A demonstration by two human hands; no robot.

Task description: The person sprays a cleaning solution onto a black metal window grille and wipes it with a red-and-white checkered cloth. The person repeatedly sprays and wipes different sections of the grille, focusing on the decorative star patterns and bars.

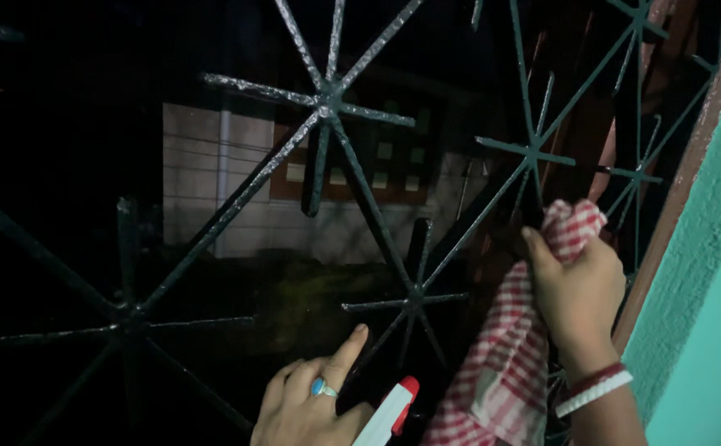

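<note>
Dark night outside beyond green window grille [327, 103], teal wall [707, 314] at right. Our right hand [575, 293] grips bunched red-checked cloth [509, 363] against bar; we press firmly, follow each spoke. Left hand [311, 409] below holds spray bottle [389, 413], index finger raised.

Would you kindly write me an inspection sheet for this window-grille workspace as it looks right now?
Surface: dark metal window grille with star-shaped bars, speckled and dusty-looking.
Job's things: red-and-white checked cloth pressed against the bars; spray bottle, white with a red trigger.
Clutter: nothing seen.
Grippers: right hand bunches the cloth at the grille; left hand holds the bottle, index finger raised, blue ring on.
Cables: nothing seen.
Surroundings: teal wall at right, reddish-brown frame, building outside in darkness.
</note>
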